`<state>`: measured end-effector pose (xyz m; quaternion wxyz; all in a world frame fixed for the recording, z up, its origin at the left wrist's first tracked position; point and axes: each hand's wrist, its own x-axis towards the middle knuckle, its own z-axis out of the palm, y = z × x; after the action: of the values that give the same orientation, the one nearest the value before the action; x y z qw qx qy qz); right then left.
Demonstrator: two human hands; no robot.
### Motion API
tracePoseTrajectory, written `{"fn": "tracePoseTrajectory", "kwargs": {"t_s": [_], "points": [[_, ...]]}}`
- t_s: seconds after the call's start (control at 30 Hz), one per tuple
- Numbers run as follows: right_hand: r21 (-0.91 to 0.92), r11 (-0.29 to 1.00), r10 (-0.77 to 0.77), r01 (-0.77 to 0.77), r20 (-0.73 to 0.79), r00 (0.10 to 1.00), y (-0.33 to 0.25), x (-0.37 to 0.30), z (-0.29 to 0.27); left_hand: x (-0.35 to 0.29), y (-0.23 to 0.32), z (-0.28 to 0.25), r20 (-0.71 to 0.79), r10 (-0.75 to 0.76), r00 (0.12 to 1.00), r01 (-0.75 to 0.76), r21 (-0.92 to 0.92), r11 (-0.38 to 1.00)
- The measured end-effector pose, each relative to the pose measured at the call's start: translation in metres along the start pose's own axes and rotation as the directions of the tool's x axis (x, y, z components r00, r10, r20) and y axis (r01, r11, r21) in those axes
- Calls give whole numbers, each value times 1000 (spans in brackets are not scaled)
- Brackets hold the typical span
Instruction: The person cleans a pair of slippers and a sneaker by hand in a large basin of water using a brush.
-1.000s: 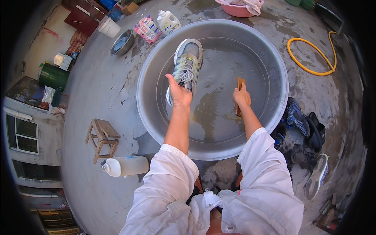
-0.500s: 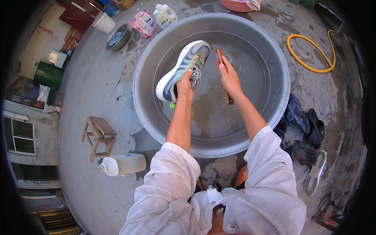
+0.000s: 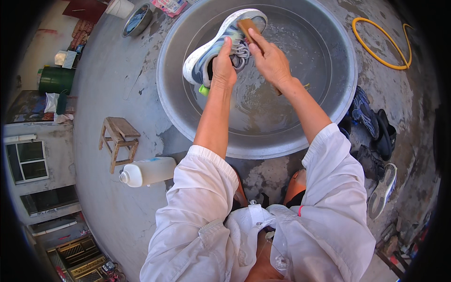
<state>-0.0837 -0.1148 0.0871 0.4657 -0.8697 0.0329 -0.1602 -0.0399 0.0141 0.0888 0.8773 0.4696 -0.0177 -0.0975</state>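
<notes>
My left hand (image 3: pixel 222 68) grips a grey-blue sneaker (image 3: pixel 220 47) with a white sole and a lime heel tab, its thumb up along the side near the ankle opening. The shoe is held over a large grey metal basin (image 3: pixel 169 101) with murky water (image 3: pixel 263 113) in it. In my right hand (image 3: pixel 272 61) is a wooden scrub brush (image 3: pixel 246 28), pressed against the toe end of the sneaker. Its bristles are hidden against the shoe, and my fingers cover much of its middle.
Left of the basin are a wooden stool (image 3: pixel 120 136) and a white jug (image 3: pixel 148 171) lying on its side. Several dark shoes (image 3: pixel 364 113) and an upturned sneaker (image 3: pixel 382 190) lie at the right, below a yellow hose (image 3: pixel 376 40). A small metal bowl (image 3: pixel 137 21) stands far left.
The brush has moved left and up from beside the sneaker onto its toe. The water now shows ripples. The whole view has shifted, so the basin sits higher in the picture.
</notes>
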Motion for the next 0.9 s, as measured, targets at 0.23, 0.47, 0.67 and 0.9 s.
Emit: {"fn": "tracePoseTrajectory", "kwargs": {"t_s": [0.23,0.47,0.67,0.9], "points": [[-158,980,101,-121,-126,987,1,23,-11,-14,-11,18,-7,-57,998,56,-136,989],[78,986,-154,148,92,984,-33,-29,12,-11,20,-7,167,-43,985,86,-255,963],[-119,972,179,-205,-199,964,-2,28,-35,-26,-25,36,44,-86,995,91,-122,988],[92,995,29,-28,-8,1000,-7,-35,-11,-4,-6,11,156,-174,972,196,-145,970]]}}
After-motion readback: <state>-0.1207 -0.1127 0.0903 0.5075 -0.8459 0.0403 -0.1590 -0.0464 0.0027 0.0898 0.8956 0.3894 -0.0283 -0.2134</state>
